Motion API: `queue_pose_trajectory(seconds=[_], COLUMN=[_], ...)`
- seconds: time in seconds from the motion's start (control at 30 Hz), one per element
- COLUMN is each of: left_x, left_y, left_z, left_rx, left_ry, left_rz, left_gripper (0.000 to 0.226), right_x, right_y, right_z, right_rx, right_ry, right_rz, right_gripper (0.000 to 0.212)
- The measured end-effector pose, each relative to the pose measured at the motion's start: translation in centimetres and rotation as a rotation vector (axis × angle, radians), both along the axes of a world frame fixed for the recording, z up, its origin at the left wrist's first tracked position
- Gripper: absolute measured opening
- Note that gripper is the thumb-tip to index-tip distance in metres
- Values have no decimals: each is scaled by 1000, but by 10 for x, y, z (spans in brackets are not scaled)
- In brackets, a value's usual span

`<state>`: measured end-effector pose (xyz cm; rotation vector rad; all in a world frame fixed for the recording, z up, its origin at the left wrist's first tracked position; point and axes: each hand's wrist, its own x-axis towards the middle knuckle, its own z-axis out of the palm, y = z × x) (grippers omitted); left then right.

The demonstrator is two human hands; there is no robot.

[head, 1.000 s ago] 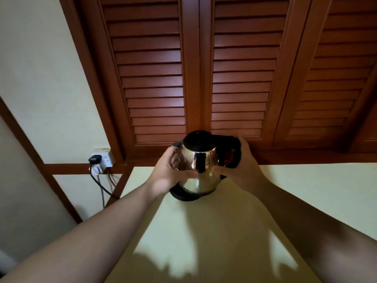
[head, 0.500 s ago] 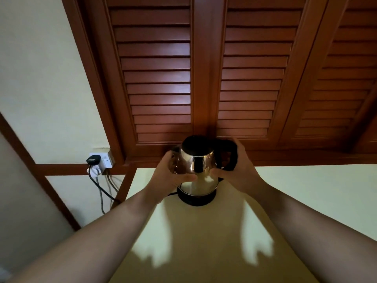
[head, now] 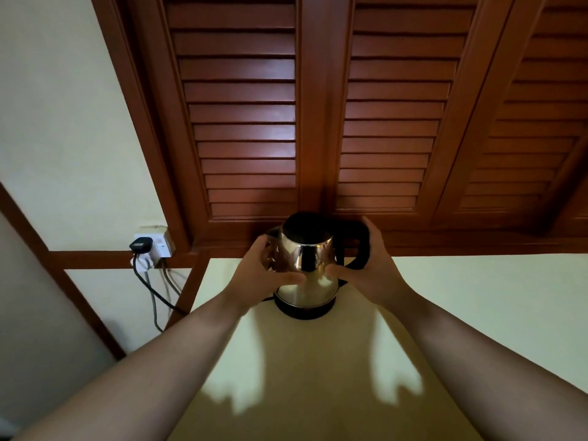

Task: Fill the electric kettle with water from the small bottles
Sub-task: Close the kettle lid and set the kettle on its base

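A shiny steel electric kettle [head: 307, 275] with a black lid and black handle stands upright on its black base [head: 305, 310] at the far end of the pale table [head: 445, 297]. My left hand [head: 261, 272] grips the kettle's left side, thumb across the front. My right hand [head: 366, 268] holds the right side by the handle, thumb touching the body. No small bottles are in view.
Brown louvred wooden shutters [head: 286, 122] rise right behind the kettle. A wall socket [head: 152, 246] with a black plug sits at the left, and its cords [head: 152, 291] hang down beside the table's left edge.
The kettle was tilted a second ago; it has been set upright onto its base. Both hands stay on it.
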<state>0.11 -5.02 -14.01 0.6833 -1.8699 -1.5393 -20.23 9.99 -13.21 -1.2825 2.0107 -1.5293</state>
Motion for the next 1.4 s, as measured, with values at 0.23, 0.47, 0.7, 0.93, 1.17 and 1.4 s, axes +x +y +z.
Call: queue_pose_trajectory(seconds=[0.23,0.47,0.7,0.93,1.17,1.4], left_x=[3,20,42,55,55,53], left_y=[10,30,56,66,63,61], left_z=[-2,-5,-4,0,-6,-11], left_rx=[25,35,-25,-44,-26,-5], left_ry=[13,18,7,-25,-26,-13], left_rz=[7,5,-10,-34,-32,-21], left_gripper=[79,78,78,77,78,82], right_x=[2,14,32,46,52,54], right_y=[5,22,47,61,70,72], right_z=[-1,-8,-18,-6,1,7], right_rx=[-6,-25,-68,-57,-63,-43], right_ry=[9,5,-36,134,323,335], right_rz=[-8,7,12,-21,-46,-65], right_gripper=[121,117,103,117,110,107])
